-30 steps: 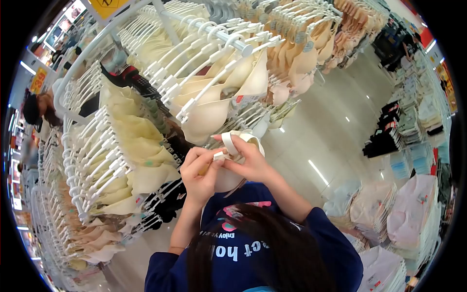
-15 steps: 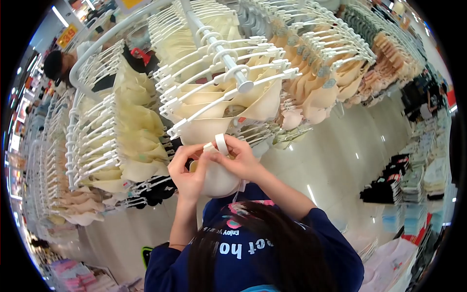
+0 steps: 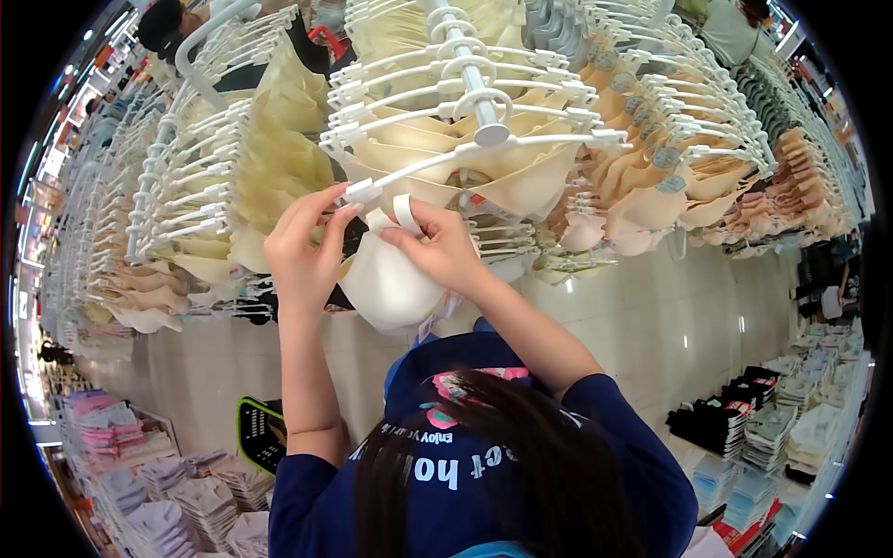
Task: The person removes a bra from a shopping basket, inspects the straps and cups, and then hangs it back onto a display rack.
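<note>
A white bra (image 3: pixel 391 279) hangs from my right hand (image 3: pixel 433 244), whose thumb and fingers pinch its upper edge near a looped white strap (image 3: pixel 406 214). A small tag dangles at the bra's lower side. My left hand (image 3: pixel 312 232) is raised to the end of the front white hanger (image 3: pixel 465 158), its fingertips closed around the hanger's clip (image 3: pixel 358 190). On that hanger hangs a cream bra (image 3: pixel 521 186), just above the white one. Behind it, more cream bras fill the metal display arm (image 3: pixel 479 102).
Yellowish bras (image 3: pixel 284 158) hang on a rack to the left, beige ones (image 3: pixel 642 186) to the right. Folded black clothes (image 3: pixel 721 409) are stacked at the right. A black basket with a green rim (image 3: pixel 260 432) stands on the tiled floor. Another person (image 3: pixel 163 28) is at the upper left.
My left hand has left the white bra and moved up and left to the hanger's clip. My right hand has risen slightly, keeping hold of the bra, which now shows more fully.
</note>
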A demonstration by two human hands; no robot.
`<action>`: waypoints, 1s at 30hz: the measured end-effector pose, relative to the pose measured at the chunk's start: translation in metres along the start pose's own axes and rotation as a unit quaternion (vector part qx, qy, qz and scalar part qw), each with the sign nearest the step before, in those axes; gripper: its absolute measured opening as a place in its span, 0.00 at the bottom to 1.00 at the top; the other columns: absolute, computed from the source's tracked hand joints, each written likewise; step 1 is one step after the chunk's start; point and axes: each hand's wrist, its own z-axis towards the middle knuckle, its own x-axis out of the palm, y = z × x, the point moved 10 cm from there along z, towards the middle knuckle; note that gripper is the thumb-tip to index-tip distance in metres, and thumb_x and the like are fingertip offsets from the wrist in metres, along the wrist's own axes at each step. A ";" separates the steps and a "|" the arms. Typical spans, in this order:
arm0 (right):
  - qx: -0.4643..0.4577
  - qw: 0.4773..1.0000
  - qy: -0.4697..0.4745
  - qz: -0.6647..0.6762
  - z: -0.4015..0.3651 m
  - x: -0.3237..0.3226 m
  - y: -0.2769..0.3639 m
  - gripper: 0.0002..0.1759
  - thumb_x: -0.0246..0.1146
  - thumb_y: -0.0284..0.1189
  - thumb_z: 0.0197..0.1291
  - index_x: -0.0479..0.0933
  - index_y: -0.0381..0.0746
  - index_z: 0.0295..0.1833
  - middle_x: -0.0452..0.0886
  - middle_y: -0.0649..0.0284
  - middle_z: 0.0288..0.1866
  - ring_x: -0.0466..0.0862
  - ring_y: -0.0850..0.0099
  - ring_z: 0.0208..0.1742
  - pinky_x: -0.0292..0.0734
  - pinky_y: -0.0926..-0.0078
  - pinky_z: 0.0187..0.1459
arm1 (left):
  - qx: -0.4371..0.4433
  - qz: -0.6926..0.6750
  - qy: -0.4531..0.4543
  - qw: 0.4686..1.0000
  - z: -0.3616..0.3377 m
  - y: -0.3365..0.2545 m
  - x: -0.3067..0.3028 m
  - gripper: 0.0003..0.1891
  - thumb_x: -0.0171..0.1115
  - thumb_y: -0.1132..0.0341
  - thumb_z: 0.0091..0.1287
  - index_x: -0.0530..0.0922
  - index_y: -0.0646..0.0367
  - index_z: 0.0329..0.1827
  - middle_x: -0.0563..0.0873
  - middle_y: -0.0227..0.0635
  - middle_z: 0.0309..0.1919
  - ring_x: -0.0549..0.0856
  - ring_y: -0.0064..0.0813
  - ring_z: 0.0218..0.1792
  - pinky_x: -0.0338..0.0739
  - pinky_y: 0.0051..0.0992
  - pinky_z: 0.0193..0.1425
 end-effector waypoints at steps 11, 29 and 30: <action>-0.034 0.999 -0.014 0.004 0.001 0.003 0.003 0.11 0.62 0.24 0.54 0.76 0.33 0.43 0.79 0.67 0.33 0.76 0.83 0.34 0.73 0.82 0.36 | -0.078 -0.074 0.023 0.994 0.006 0.019 0.005 0.09 0.64 0.75 0.54 0.82 0.63 0.38 0.84 0.34 0.29 0.80 0.19 0.29 0.73 0.19 0.32; -0.028 0.970 -0.042 0.238 -0.069 -0.022 0.010 0.08 0.62 0.23 0.55 0.74 0.31 0.39 0.81 0.57 0.35 0.82 0.70 0.38 0.77 0.72 0.43 | 0.144 -0.105 -0.010 0.984 -0.064 -0.011 0.017 0.25 0.64 0.76 0.48 0.69 0.63 0.52 0.69 0.46 0.52 0.72 0.35 0.50 0.71 0.28 0.49; -0.036 0.962 -0.057 0.266 -0.076 -0.026 0.012 0.07 0.62 0.23 0.55 0.74 0.31 0.38 0.81 0.56 0.34 0.82 0.69 0.38 0.78 0.72 0.42 | 0.117 -0.126 0.024 0.985 -0.065 -0.017 0.027 0.25 0.68 0.75 0.46 0.69 0.63 0.49 0.69 0.46 0.51 0.72 0.34 0.50 0.70 0.28 0.49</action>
